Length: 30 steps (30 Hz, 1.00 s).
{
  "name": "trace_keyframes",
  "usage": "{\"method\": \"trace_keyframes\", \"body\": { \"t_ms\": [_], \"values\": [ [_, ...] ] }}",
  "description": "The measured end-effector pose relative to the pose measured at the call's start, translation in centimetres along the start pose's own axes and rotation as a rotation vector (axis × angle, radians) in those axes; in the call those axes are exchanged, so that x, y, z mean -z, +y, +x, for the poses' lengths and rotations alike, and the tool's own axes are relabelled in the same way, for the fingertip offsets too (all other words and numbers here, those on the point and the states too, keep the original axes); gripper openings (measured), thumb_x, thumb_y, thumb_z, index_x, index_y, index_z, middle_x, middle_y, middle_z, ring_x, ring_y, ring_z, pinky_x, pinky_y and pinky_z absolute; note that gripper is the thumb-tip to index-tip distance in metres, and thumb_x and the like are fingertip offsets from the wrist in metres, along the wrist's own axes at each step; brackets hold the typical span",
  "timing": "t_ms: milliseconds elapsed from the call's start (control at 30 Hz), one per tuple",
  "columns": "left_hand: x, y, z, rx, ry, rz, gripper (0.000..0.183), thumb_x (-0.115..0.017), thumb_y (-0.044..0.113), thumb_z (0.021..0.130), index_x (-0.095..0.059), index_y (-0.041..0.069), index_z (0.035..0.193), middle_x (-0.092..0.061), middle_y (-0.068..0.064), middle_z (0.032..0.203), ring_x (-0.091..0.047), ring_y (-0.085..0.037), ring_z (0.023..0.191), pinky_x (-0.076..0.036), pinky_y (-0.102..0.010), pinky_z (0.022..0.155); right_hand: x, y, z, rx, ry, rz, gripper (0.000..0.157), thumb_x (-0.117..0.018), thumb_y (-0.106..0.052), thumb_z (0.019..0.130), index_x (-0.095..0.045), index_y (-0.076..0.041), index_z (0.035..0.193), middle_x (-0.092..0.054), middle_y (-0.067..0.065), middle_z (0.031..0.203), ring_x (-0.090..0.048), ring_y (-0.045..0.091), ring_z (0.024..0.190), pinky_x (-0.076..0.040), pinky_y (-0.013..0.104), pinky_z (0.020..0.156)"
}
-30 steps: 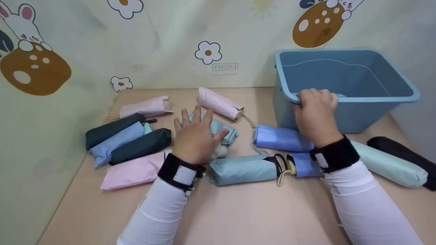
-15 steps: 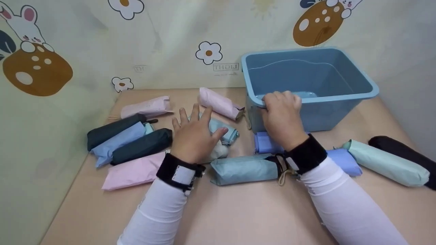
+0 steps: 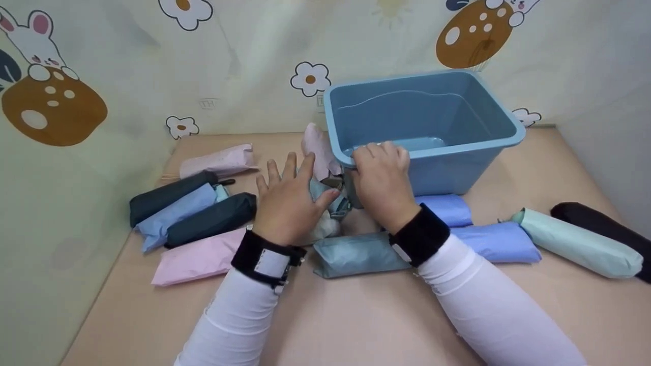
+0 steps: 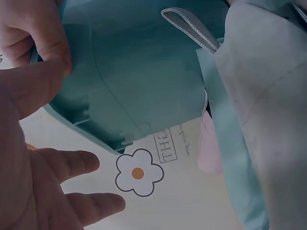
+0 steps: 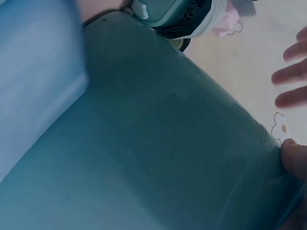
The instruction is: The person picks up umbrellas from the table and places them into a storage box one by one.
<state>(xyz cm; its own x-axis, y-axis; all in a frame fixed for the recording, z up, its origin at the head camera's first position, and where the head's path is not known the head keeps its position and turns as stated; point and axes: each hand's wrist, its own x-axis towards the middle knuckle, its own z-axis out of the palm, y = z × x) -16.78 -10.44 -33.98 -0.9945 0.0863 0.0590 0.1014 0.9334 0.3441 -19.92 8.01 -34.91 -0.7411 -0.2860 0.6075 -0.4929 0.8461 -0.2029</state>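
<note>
A blue plastic bin (image 3: 447, 168) stands at the back of the table, its top facing up. My right hand (image 3: 384, 185) grips its near-left rim, fingers curled over the edge. With fingers spread, my left hand (image 3: 287, 203) is over a teal folded umbrella (image 3: 320, 189), which it partly hides. A pale pink umbrella (image 3: 318, 152) lies against the bin's left wall. Below my right wrist lies a grey-teal umbrella (image 3: 356, 254), and blue umbrellas (image 3: 496, 243) lie to its right. In the left wrist view, the bin wall (image 4: 139, 72) comes close to my left thumb.
At the left lie dark green umbrellas (image 3: 211, 218), a light blue one (image 3: 178, 213) and pink ones (image 3: 201, 256). A mint umbrella (image 3: 582, 244) and a black one (image 3: 602, 231) lie at the right. A patterned wall covering (image 3: 244, 66) rises behind the table.
My right hand has slid the bin leftward along the back. The pale pink umbrella beside it has turned more upright in view. My left hand has barely moved.
</note>
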Motion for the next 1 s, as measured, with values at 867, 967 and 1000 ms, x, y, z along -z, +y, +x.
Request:
{"method": "trace_keyframes", "body": {
  "t_ms": [867, 967, 1000],
  "values": [
    [0.5, 2.1, 1.1, -0.054, 0.039, -0.066, 0.095, -0.067, 0.058, 0.097, -0.021, 0.016, 0.169, -0.017, -0.016, 0.176, -0.01, -0.047, 0.162, -0.009, -0.071, 0.127, 4.0, 1.6, 0.2, 0.068, -0.163, 0.38, 0.036, -0.065, -0.013, 0.103, -0.06, -0.001, 0.136, -0.059, 0.018, 0.14, -0.051, 0.036, 0.129, -0.037, 0.053, 0.112],
    [0.8, 3.2, 1.6, -0.112, 0.069, -0.031, 0.092, -0.068, 0.056, 0.097, -0.025, 0.015, 0.168, -0.017, -0.018, 0.176, -0.01, -0.045, 0.163, -0.01, -0.069, 0.128, 5.2, 3.3, -0.1, 0.049, -0.124, 0.354, 0.036, -0.065, -0.014, 0.104, -0.06, 0.0, 0.137, -0.058, 0.019, 0.142, -0.048, 0.038, 0.132, -0.035, 0.054, 0.114],
    [0.9, 3.7, 1.8, -0.143, 0.077, -0.01, 0.09, -0.068, 0.055, 0.098, -0.027, 0.015, 0.167, -0.017, -0.018, 0.176, -0.011, -0.045, 0.163, -0.011, -0.068, 0.128, 5.6, 3.9, -0.2, 0.035, -0.112, 0.348, 0.036, -0.066, -0.014, 0.104, -0.06, 0.001, 0.137, -0.058, 0.02, 0.143, -0.047, 0.039, 0.134, -0.034, 0.055, 0.114]
  ]
}}
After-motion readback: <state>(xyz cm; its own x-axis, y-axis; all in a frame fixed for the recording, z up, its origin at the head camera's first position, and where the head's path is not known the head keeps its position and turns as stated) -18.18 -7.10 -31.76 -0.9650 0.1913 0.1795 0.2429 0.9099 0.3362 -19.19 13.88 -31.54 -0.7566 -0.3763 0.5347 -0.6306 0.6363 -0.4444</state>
